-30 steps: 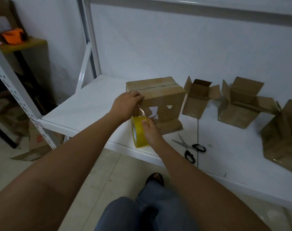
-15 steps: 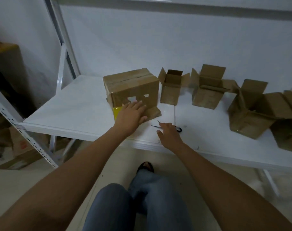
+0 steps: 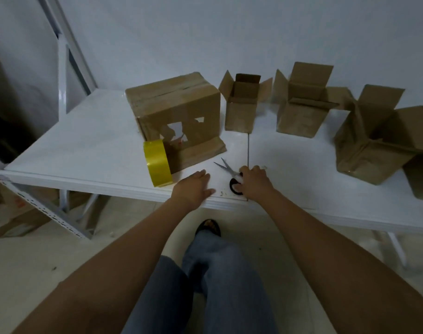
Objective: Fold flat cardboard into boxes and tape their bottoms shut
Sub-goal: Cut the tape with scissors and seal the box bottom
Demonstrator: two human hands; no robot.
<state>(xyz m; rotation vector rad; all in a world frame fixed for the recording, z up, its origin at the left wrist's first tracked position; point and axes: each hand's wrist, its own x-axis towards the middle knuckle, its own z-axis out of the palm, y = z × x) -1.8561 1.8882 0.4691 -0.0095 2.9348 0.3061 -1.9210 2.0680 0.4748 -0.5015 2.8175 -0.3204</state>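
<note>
Head view: right hand (image 3: 253,182) grips the scissors (image 3: 229,170) on the counter (image 3: 85,145); left hand (image 3: 193,189) flat, holding nothing. Box (image 3: 176,116) and tape roll (image 3: 157,162) stand close; the upright roll could roll off.

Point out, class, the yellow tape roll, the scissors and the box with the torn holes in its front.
yellow tape roll (image 3: 157,165): head view, on its shiny outer band.
scissors (image 3: 226,168): head view, on the metal blades.
box with the torn holes (image 3: 174,97): head view, on its closed top face.
</note>
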